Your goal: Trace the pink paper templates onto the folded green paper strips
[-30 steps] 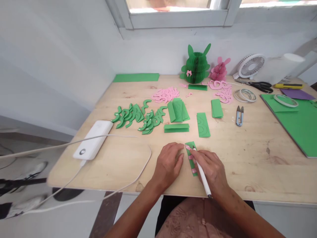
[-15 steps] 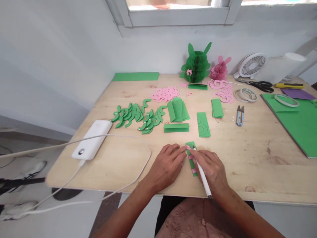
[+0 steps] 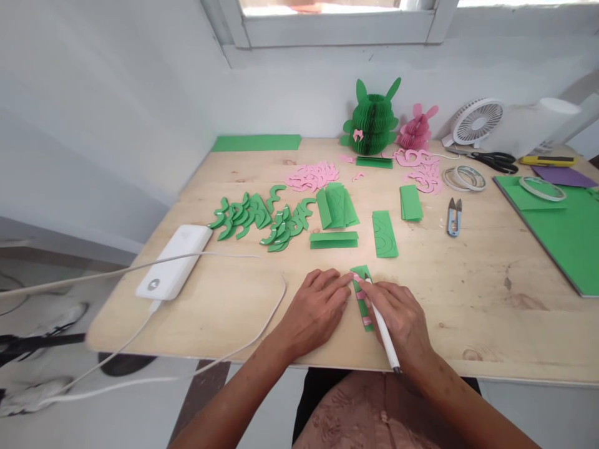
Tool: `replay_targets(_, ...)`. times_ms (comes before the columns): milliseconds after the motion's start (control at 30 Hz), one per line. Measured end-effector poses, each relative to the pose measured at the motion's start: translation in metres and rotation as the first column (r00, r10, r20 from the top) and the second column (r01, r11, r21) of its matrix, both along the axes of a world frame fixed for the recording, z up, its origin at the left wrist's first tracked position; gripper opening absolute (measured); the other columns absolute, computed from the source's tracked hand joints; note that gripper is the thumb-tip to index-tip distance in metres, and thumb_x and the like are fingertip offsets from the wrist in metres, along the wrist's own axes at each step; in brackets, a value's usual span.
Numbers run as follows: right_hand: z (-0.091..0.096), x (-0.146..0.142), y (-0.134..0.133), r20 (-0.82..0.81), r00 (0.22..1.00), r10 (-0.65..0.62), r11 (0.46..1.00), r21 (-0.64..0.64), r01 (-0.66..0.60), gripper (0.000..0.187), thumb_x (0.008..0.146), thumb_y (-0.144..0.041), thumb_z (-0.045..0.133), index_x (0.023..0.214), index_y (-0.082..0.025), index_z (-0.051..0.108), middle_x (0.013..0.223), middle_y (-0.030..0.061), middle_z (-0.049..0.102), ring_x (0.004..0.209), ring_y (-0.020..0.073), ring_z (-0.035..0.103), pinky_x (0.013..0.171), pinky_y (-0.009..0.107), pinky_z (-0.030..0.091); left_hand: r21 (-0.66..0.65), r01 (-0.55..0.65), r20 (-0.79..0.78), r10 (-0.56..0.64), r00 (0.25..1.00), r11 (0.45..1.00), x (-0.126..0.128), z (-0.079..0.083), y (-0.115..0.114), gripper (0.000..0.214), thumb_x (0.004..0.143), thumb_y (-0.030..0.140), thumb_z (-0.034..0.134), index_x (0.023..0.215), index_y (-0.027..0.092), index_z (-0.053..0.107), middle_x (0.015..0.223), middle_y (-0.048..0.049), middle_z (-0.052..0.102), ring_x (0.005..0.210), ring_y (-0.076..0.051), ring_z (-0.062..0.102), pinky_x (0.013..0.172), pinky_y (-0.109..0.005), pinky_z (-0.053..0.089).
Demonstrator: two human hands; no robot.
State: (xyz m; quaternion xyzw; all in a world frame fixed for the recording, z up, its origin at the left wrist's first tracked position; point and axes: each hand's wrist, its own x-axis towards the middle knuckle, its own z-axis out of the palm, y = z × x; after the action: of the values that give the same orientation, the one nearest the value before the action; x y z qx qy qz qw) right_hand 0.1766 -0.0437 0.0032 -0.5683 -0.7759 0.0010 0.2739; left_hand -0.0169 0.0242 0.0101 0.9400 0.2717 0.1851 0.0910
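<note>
A narrow green paper strip (image 3: 361,305) lies near the table's front edge, with a pink cut-paper piece (image 3: 363,295) on top of it, partly covered by fingers. From the left, my left hand (image 3: 319,307) rests flat on the table, fingers stretched out, its index fingertip on the upper end of the pink piece. My right hand (image 3: 401,315) grips a white pen (image 3: 386,337), which slants up-left so that its dark tip meets the paper by the pink piece. Just beyond lies a green rectangle with curved pencil lines (image 3: 385,234) and a folded green strip (image 3: 334,240).
Scalloped green cutouts (image 3: 281,224), pink cutouts (image 3: 312,177) and green papers (image 3: 336,206) lie mid-table. A white power bank (image 3: 174,262) with cables is left. Thread snips (image 3: 453,218), tape rolls (image 3: 464,178), scissors (image 3: 491,160) and a green board (image 3: 556,243) are right. Green honeycomb figure (image 3: 373,121) stands behind.
Both hands, the pen and the papers keep nearly the same places. The whole view has shifted very slightly.
</note>
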Motion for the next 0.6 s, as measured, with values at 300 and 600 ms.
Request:
replay_targets(300, 0.0016, -0.0006, -0.0001, 0.000, 1.000, -0.007, 1.000, -0.011, 0.007, 0.040, 0.091, -0.014, 0.051, 0.130, -0.016, 0.056, 0.099, 0.0082, 0.073, 0.093, 0.0215, 0.065, 0.075, 0.034, 0.048, 0.009, -0.010, 0.016, 0.010, 1.000, 1.000, 0.0013, 0.0005, -0.0006, 0.016, 0.090, 0.011, 0.047, 0.096, 0.019, 0.059, 0.132, -0.0055, 0.059, 0.114, -0.024, 0.053, 0.097, -0.045, 0.042)
replay_targets(600, 0.0015, 0.0001, 0.0001, 0.009, 1.000, 0.000, 1.000, -0.023, 0.000, 0.039, 0.090, -0.014, 0.052, 0.129, -0.014, 0.057, 0.099, 0.0087, 0.073, 0.093, 0.0217, 0.064, 0.074, 0.035, 0.048, 0.004, -0.013, 0.015, 0.013, 1.000, 1.000, 0.0022, 0.0018, -0.0006, 0.015, 0.091, 0.012, 0.046, 0.095, 0.019, 0.059, 0.132, -0.0038, 0.059, 0.114, -0.024, 0.053, 0.097, -0.044, 0.041)
